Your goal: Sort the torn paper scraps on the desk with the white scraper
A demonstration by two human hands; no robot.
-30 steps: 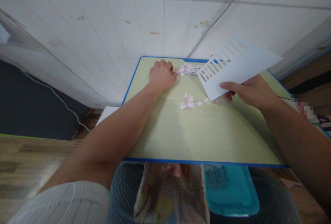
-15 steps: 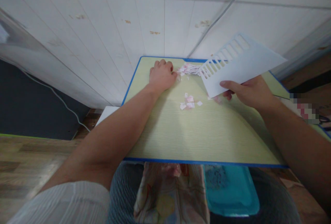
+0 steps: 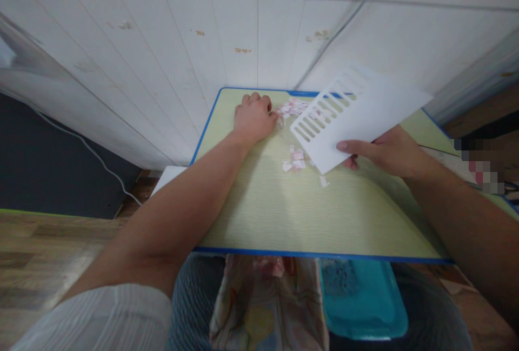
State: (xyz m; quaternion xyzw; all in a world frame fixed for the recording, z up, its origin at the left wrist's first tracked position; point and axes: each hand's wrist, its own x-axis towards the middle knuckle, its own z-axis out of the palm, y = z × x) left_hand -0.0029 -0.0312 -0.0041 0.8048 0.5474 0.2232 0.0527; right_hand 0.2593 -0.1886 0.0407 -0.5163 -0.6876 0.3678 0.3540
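My right hand grips a thin white sheet with a row of slots cut along one side. The thumb lies on top and the fingers are underneath. Tilted over the table, the sheet partly covers a pile of small pink-and-white paper pieces. My left hand rests on the table's far left part with fingers curled, its thumb beside that pile. Whatever is under those fingers is hidden. A smaller cluster of paper pieces lies nearer, and a single piece is below the sheet's lower corner.
The pale green table has a blue edge and stands against a white plank wall with a cable. On my lap are a patterned cloth and a turquoise plastic tray. A blurred-out item lies at right.
My right hand has brought the slotted sheet left and nearer to me. A single paper piece now shows below its corner. My left hand has stayed in place.
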